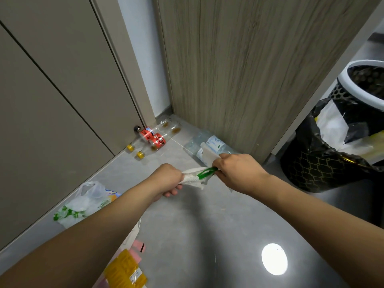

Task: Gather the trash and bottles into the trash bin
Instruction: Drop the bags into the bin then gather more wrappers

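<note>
Above grey floor, left hand [169,179] gripping crumpled tissue [194,178], right hand [236,172] pinching it

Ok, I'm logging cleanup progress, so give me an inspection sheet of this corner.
Surface: glossy grey floor, littered.
Job's things: two clear yellow-capped bottles with red labels and clear crushed water bottles lie by the wall; black-lined bin at right holds trash.
Clutter: white-green plastic bag, yellow wrapper.
Grippers: left hand and right hand both grip a white-green crumpled wrapper.
Cables: nothing seen.
Surroundings: wood-grain panel, beige doors.
</note>
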Demonstrator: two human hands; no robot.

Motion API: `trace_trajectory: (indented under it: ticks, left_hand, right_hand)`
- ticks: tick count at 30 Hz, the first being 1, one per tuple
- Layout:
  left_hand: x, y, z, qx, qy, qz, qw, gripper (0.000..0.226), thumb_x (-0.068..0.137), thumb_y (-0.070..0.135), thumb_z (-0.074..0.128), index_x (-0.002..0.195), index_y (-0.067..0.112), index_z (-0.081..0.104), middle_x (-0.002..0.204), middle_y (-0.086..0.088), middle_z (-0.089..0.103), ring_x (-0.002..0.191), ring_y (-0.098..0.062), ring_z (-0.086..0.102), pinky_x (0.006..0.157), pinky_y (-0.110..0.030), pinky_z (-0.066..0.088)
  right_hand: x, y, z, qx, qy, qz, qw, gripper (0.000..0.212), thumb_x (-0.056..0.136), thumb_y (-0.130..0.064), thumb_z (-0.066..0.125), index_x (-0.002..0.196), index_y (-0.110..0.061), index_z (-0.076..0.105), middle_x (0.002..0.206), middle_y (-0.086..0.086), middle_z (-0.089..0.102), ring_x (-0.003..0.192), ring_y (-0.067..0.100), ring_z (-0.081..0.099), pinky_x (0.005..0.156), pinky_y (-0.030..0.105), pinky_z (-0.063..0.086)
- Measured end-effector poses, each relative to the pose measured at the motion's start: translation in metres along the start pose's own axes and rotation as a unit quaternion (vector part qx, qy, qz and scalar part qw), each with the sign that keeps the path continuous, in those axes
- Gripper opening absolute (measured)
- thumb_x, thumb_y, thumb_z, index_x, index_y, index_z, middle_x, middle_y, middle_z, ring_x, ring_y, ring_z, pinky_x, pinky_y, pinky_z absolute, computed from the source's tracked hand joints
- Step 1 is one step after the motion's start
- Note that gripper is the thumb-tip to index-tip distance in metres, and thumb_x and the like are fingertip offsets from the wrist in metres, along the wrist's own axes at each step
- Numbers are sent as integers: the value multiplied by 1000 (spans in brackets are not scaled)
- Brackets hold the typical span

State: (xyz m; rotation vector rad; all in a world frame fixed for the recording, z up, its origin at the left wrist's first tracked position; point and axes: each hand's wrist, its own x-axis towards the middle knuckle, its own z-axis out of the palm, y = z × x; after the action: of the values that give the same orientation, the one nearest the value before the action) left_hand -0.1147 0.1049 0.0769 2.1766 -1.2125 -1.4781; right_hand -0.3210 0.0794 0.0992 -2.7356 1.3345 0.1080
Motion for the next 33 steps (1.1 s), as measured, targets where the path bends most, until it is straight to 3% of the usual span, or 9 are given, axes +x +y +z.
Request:
trace_trajectory:
  ticks: [4, 6, 9, 14, 17, 23, 30, 31, 33]
  left_hand:
    - [2, 3, 0, 27, 16, 2, 1000, 13, 89, 15, 51, 84, 7, 59, 71, -8, 56, 57, -19, 44, 51, -23, 31]
    - [5, 6, -4, 122, 23, 18, 992, 15, 89, 15, 48, 76, 10, 52, 77, -7, 50, 70, -21, 47, 62, -29, 39]
    - [3, 12, -14, 344, 49, 16, 937, 12, 83, 20, 42, 76, 17, 50, 91, -4, 53, 96, -26, 50, 87, -38, 38]
    - [2, 29, -16, 526, 39, 26, 849, 15, 83, 15, 39, 75, 20, 50, 91, -2, 59, 96, -26, 57, 100, -43, 36]
    - [8, 30, -10, 557, 47, 21, 829, 17, 82, 12, 40, 77, 20, 53, 85, -1, 60, 87, -23, 56, 98, -41, 35]
    - [14, 11, -8, 556, 51, -6, 830, 21, 84, 13, 40, 90, 21, 59, 90, 0, 60, 89, -23, 54, 93, -40, 28]
    - [12, 6, -11, 541, 121, 67, 830, 10, 87, 17, 42, 88, 22, 51, 95, -3, 62, 91, -24, 53, 95, -38, 32]
    - [13, 6, -14, 530, 109, 57, 839, 11, 88, 16, 42, 86, 21, 52, 92, -3, 60, 88, -23, 53, 92, -38, 33]
    - [17, 8, -19, 407, 41, 46, 911, 17, 93, 16, 42, 80, 17, 53, 87, -4, 61, 77, -19, 57, 76, -30, 42]
  right_hand:
    - [0, 4, -4, 5, 2, 12, 1000, 30, 97, -41, 44, 106, -20, 62, 105, -1, 60, 90, 24, 61, 69, 34, 49]
    - [-1, 9, -6, 14, 1, 15, 1000, 29, 96, -43, 45, 104, -21, 62, 104, -3, 61, 90, 23, 61, 69, 33, 49]
    - [-2, 14, -9, 37, -18, 4, 999, 29, 93, -49, 49, 104, -25, 62, 104, -6, 60, 91, 18, 60, 69, 31, 47]
    - [-4, 11, -4, 47, -34, -18, 998, 24, 90, -47, 52, 100, -29, 63, 101, -7, 62, 92, 18, 59, 70, 30, 46]
    - [-6, 10, 6, 62, -58, 0, 996, 21, 86, -45, 54, 96, -28, 63, 99, -8, 64, 92, 18, 60, 70, 28, 45]
    - [-1, 7, 15, 117, -96, 30, 988, 16, 76, -44, 61, 81, -31, 54, 90, -8, 64, 84, 17, 59, 69, 27, 49]
    - [3, 17, 7, 157, -94, 63, 981, 16, 77, -41, 62, 82, -26, 60, 82, -9, 62, 79, 15, 57, 66, 26, 48]
    - [4, 16, 7, 152, -96, 60, 982, 16, 76, -41, 62, 81, -26, 59, 82, -9, 62, 79, 16, 57, 66, 27, 48]
    - [4, 15, 2, 134, -98, 65, 984, 18, 75, -41, 61, 82, -25, 60, 83, -7, 63, 79, 18, 57, 67, 28, 49]
